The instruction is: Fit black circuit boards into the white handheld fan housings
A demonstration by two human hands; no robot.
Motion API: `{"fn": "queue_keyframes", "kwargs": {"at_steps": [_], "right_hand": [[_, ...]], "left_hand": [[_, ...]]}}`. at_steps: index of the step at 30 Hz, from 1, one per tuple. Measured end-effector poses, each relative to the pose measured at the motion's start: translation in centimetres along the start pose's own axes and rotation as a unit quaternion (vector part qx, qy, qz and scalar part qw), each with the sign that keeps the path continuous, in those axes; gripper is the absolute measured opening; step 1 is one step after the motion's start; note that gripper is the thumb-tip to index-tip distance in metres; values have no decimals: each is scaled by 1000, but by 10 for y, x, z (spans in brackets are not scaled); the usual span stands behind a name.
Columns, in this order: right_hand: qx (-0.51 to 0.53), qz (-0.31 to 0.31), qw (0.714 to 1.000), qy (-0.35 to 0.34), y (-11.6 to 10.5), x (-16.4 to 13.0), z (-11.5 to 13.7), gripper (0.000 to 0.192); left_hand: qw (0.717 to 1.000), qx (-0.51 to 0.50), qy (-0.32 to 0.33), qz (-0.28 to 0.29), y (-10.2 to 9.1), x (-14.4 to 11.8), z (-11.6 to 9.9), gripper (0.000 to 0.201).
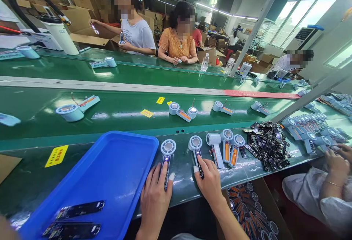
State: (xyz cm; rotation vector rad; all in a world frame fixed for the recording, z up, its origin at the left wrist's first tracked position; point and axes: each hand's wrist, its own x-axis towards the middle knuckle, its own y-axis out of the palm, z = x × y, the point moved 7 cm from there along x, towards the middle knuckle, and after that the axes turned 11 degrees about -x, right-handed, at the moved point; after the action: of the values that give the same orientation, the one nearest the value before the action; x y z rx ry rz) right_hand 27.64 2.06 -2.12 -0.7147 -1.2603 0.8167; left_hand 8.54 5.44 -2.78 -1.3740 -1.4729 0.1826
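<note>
Fingers lie flat: left hand (154, 196) presses one fan handle (165, 163), right hand (210, 181) another (198, 161). Blue tray (110, 174) at 9 o'clock.

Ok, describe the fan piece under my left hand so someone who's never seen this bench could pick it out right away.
Start at the big blue tray on the near edge of the green bench. Just right of its far corner lies a handheld fan part, round white head pointing away, with the left hand on its dark handle. Unlike its twin under the right hand, it lies nearest the tray.

Head camera, looking down, near green bench (192, 181)
</note>
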Motion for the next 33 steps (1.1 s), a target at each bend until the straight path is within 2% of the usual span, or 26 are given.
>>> {"fn": "queue_keyframes", "kwargs": {"at_steps": [27,30,33], "right_hand": [[0,-4,1000,-1,1,0,-1,49],[3,10,1000,6,0,-1,-2,50],[14,61,998,23,-3,-1,2,55]], "left_hand": [[1000,-18,-22,9,2,-1,2,49],[999,-37,-29,11,2,-2,4,48],[993,-110,-44,15,2,-1,6,46]]}}
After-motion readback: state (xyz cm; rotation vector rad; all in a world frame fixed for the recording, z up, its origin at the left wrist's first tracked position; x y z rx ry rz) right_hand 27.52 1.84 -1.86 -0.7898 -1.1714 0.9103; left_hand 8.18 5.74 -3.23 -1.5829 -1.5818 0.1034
